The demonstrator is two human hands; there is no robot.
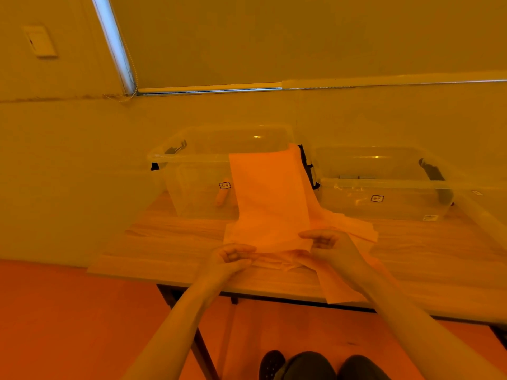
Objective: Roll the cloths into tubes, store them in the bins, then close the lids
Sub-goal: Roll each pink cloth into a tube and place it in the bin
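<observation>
Cloth [270,198] is lying on the bench [170,259], and its far end is hanging over the near rim of the left bin [197,157]. Its near edge is sitting close to the front edge of the bench. The left hand [230,259] is pinching that near edge, and the right hand [333,246] is pinching it too, a little apart. The cloth is looking thin, soft and light, so it is bending and wrinkling easily. I think holding both near corners and curling the edge tight is the best way to start a tube. The right bin [384,185] is sitting open beside the left one. More cloth [343,286] is lying under the right arm.
</observation>
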